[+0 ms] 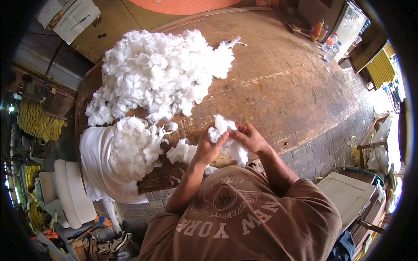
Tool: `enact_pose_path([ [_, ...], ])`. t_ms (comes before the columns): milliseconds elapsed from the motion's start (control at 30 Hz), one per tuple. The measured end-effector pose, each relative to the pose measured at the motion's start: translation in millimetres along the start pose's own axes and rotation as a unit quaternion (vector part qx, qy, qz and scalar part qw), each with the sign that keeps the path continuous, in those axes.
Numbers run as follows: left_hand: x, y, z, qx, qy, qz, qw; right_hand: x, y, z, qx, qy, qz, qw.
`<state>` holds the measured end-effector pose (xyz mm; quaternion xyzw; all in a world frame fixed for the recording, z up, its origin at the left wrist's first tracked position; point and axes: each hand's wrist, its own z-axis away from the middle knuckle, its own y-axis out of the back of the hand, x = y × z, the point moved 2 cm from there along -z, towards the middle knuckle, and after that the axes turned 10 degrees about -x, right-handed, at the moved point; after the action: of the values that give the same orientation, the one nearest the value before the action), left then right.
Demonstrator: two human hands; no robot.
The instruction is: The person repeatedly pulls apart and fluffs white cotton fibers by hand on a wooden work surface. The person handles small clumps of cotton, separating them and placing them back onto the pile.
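Note:
Between my two hands, close to my chest at the table's near edge, is a tuft of white fibre stuffing (221, 126). My left hand (210, 146) grips it from the left, thumb pressed against it. My right hand (249, 137) pinches it from the right, and a loose piece hangs below the fingers. Ahead and to the left lies a large heap of white stuffing (156, 71). Nearer, on the left, a white cloth cover (98, 163) lies with its mouth open and stuffing (134, 146) bulging out. A smaller clump (182, 152) rests beside my left hand.
The worn wooden table (277, 81) spreads out before me. Several plastic bottles (329, 47) stand at its far right corner. A cream upholstered piece (70, 192) is on the left past the edge. A pale panel (346, 195) lies at the right, above the brick floor (307, 161).

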<state>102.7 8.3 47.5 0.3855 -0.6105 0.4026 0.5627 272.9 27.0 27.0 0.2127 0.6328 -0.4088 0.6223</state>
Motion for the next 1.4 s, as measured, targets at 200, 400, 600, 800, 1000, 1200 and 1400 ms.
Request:
enact_pose_path([
  [200,-6,5,2,0.017,0.043,0.015,0.999,-15,1,6,0.033,-0.01,0.005,0.999],
  [400,-3,13,6,0.031,0.063,0.094,0.993,-15,0,2,0.0,0.037,0.034,0.999],
  [600,-7,7,3,-0.004,0.031,0.004,1.0,-14,-5,-2,-0.009,0.044,0.008,0.999],
  [800,-4,4,2,-0.046,0.061,0.04,0.996,-12,-1,0,0.043,0.065,-0.03,0.997],
  [1000,-20,7,18,-0.015,0.097,0.245,0.965,-8,-11,-8,0.149,0.093,-0.158,0.972],
  [1200,-37,19,29,-0.043,0.057,0.325,0.943,-9,-4,-13,0.194,0.087,-0.137,0.967],
  [1400,-14,17,22,-0.039,0.028,0.388,0.92,-15,5,-13,0.12,0.065,-0.08,0.987],
])
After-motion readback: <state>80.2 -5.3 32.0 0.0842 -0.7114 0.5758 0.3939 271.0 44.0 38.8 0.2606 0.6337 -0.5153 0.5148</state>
